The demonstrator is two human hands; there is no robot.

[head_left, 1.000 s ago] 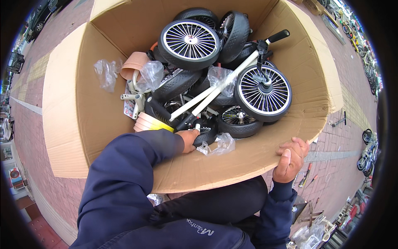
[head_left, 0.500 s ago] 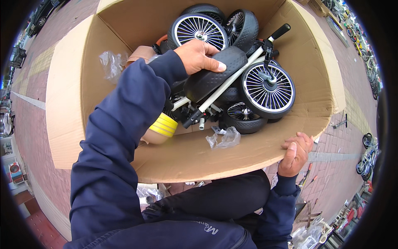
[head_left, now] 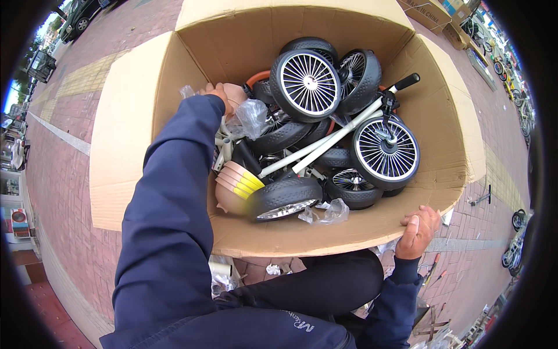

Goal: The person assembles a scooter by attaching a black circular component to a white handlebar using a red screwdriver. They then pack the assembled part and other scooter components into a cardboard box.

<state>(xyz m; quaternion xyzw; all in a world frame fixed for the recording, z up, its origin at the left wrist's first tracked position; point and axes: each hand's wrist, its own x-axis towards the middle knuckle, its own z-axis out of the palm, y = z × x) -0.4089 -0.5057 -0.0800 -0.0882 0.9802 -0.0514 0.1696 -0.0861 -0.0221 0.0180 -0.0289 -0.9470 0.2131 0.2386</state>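
Note:
My left hand (head_left: 215, 93) reaches into the left back of a cardboard box (head_left: 325, 241). Its bent fingers are closed on the edge of a beige plastic piece (head_left: 235, 97), partly hidden by my sleeve. Beside that piece lies a crumpled clear plastic bag (head_left: 251, 118). My right hand (head_left: 419, 231) grips the box's near right flap edge. Inside, black spoked wheels (head_left: 309, 83) are piled up with white tubes (head_left: 337, 139). One wheel (head_left: 286, 199) leans at the front next to nested beige shells (head_left: 238, 187) with yellow bands.
A tube with a black grip (head_left: 407, 81) sticks up toward the box's right wall. Another clear plastic bag (head_left: 332, 212) lies at the front inside. Cartons (head_left: 427, 13) stand at the upper right, on brick paving. Tools (head_left: 433, 267) lie on the ground right of the box.
My left hand has let go of the black wheel, which now rests at the box's front, and has moved left to the beige piece. My right hand stays on the flap.

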